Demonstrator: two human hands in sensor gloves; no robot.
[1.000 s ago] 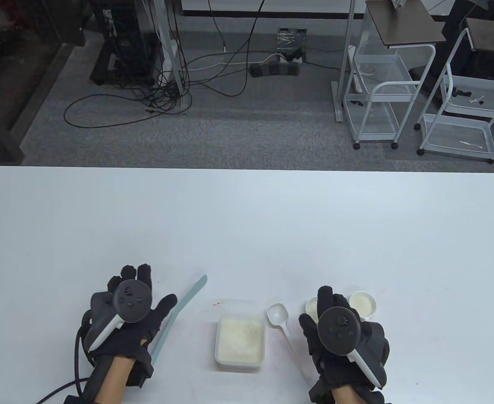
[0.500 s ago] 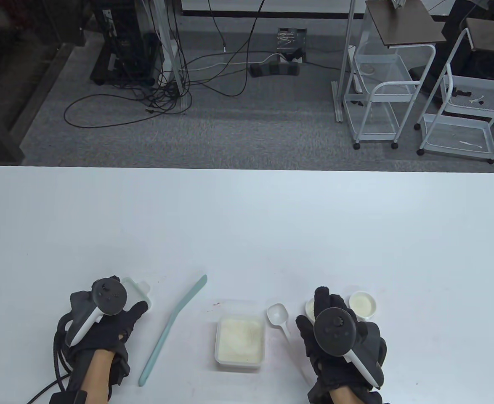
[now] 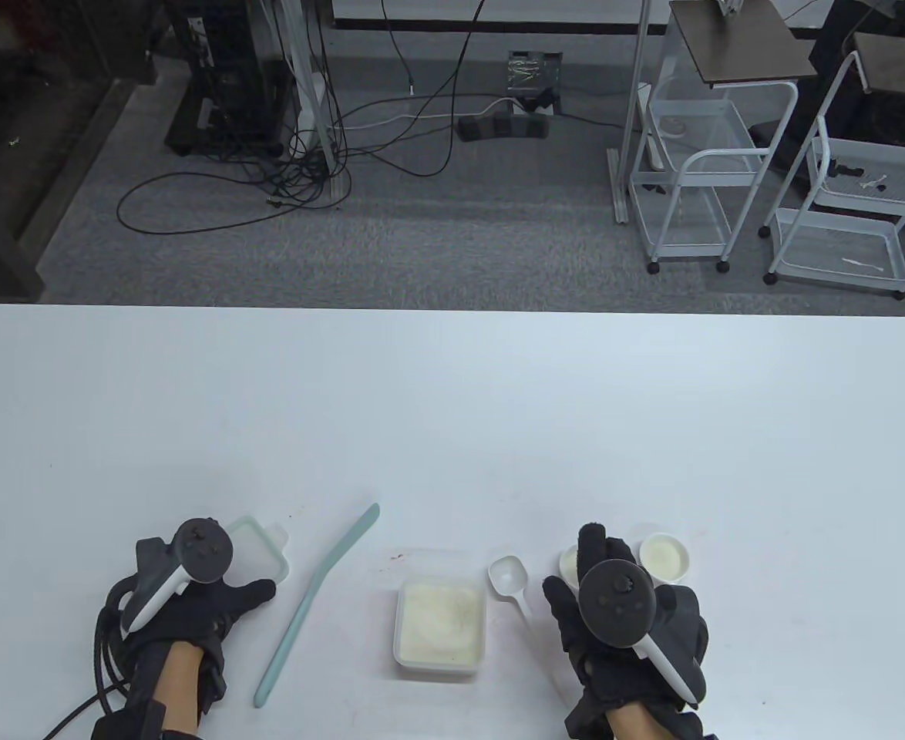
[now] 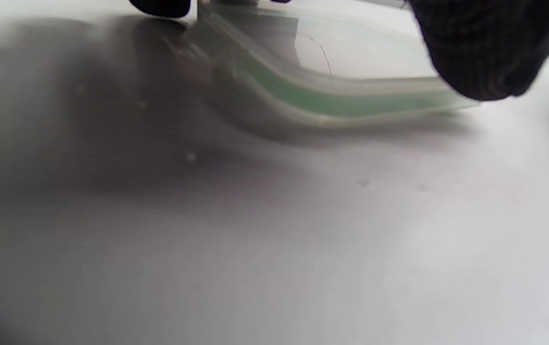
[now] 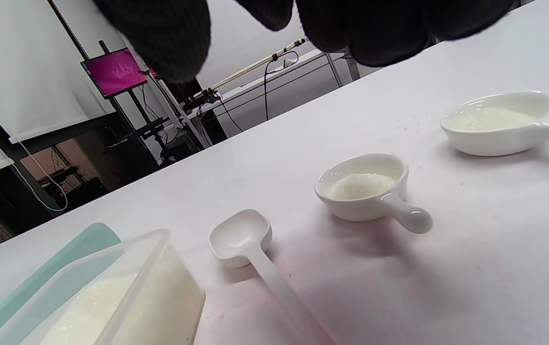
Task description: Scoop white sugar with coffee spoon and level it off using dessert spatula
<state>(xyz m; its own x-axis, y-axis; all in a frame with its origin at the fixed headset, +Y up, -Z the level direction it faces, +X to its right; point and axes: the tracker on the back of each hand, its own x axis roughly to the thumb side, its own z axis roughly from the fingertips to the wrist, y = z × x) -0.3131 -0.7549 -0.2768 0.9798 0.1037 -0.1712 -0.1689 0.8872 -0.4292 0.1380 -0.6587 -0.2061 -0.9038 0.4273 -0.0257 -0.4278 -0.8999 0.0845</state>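
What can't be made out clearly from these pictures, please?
- Left hand contact with the lid: its tracker covers the fingers in the table view; the left wrist view is blurred.
- Coffee spoon handle end: the right hand hides it in the table view; the bottom edge crops it in the right wrist view.
- Nearer small dish: half covered by that hand in the table view.
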